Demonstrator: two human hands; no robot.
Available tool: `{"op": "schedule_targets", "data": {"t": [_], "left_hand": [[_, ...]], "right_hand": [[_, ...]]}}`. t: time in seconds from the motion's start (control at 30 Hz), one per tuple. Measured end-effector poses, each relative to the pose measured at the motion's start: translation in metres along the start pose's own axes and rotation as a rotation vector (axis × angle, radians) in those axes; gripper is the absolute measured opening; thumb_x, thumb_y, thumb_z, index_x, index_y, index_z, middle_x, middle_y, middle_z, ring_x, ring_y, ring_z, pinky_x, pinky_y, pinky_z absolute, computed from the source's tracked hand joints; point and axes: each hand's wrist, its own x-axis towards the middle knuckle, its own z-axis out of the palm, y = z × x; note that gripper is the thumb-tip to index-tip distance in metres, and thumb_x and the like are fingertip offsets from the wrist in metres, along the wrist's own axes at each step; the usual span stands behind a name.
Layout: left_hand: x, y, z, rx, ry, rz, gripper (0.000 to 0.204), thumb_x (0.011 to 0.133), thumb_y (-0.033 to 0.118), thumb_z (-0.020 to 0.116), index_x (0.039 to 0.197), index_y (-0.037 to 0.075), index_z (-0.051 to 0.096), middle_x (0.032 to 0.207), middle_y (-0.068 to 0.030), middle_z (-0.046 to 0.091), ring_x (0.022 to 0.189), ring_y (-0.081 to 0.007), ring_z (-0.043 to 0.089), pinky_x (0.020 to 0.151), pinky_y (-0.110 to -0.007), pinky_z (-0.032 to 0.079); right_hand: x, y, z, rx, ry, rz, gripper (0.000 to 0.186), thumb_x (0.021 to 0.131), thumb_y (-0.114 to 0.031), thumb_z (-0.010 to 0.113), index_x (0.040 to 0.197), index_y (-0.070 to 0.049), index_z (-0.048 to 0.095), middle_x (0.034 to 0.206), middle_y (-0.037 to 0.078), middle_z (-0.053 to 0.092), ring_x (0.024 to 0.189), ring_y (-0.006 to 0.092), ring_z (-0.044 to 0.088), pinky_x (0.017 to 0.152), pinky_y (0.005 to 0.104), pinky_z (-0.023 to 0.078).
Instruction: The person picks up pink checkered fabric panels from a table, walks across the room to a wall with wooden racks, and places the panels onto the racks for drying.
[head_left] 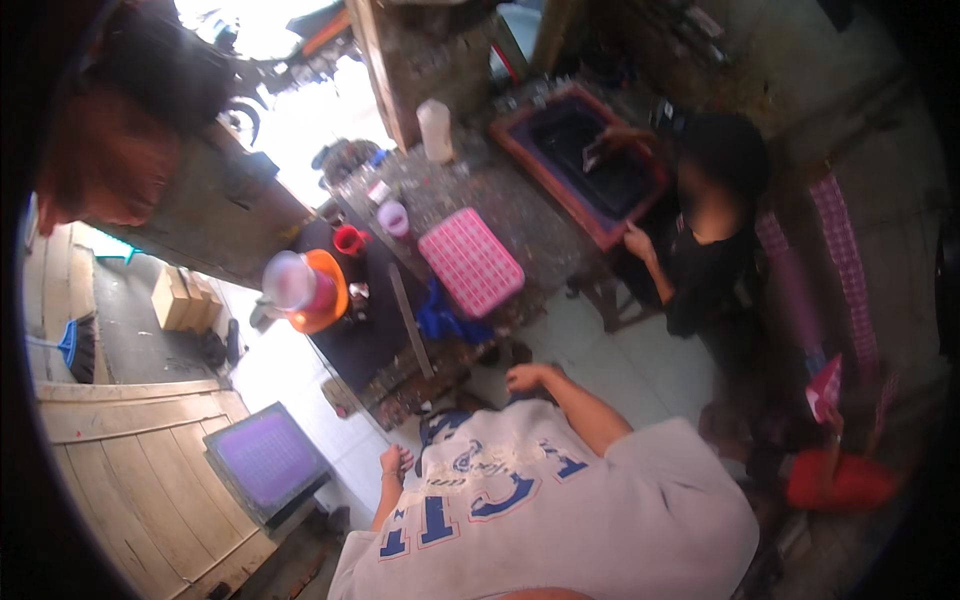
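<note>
Looks down over a grey lettered shirt at six o'clock. Keeps the left hand (397, 460) at seven o'clock curled into a loose fist with nothing in it, close to the body and just right of a framed purple screen (265, 460). Seems to have that screen propped low against the wooden platform (130, 470), likely so that it stays within reach and off the work surface. Holds the right hand (527, 377) near centre with fingers loosely spread and empty, next to the near corner of the dark table (365, 330); cannot tell whether it touches. Finds on the table a long grey bar (410, 320), a blue cloth (450, 320) and a pink checked box (470, 262), with an orange-lidded jar (305, 290) at ten o'clock. Shows another person in black (705, 250) at two o'clock, reaching into a red-framed trough (530, 160).
</note>
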Motion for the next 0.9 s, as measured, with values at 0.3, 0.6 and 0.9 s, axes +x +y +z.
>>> {"op": "schedule_targets", "data": {"t": [0.3, 0.6, 0.9], "left_hand": [[0.025, 0.108, 0.038, -0.117, -0.232, 0.227, 0.026, 0.084, 0.026, 0.048, 0.098, 0.006, 0.056, 0.076, -0.0055, 0.060, 0.056, -0.0164, 0.058, 0.044, -0.029, 0.046], [0.046, 0.068, 0.023, 0.011, -0.247, 0.259, 0.022, 0.085, 0.022, 0.048, 0.085, 0.003, 0.058, 0.073, -0.0080, 0.062, 0.061, -0.0194, 0.061, 0.049, -0.032, 0.049], [0.095, -0.038, -0.045, 0.883, 0.134, 0.522, 0.025, 0.082, 0.022, 0.048, 0.078, 0.001, 0.060, 0.075, -0.0090, 0.064, 0.062, -0.0191, 0.061, 0.054, -0.031, 0.049]], "right_hand": [[-0.015, 0.021, 0.031, 0.759, 0.122, 0.375, 0.033, 0.084, -0.027, 0.056, 0.111, -0.009, 0.060, 0.108, 0.006, 0.061, 0.094, 0.0162, 0.059, 0.077, 0.0314, 0.048], [0.026, 0.020, 0.042, 0.410, 0.093, 0.255, 0.032, 0.077, -0.027, 0.060, 0.102, -0.007, 0.064, 0.098, 0.006, 0.062, 0.084, 0.0171, 0.058, 0.066, 0.0324, 0.048], [0.019, 0.009, 0.038, 0.325, 0.033, 0.332, 0.032, 0.079, -0.024, 0.059, 0.105, -0.005, 0.064, 0.103, 0.009, 0.063, 0.094, 0.0199, 0.058, 0.085, 0.0326, 0.045]]}}
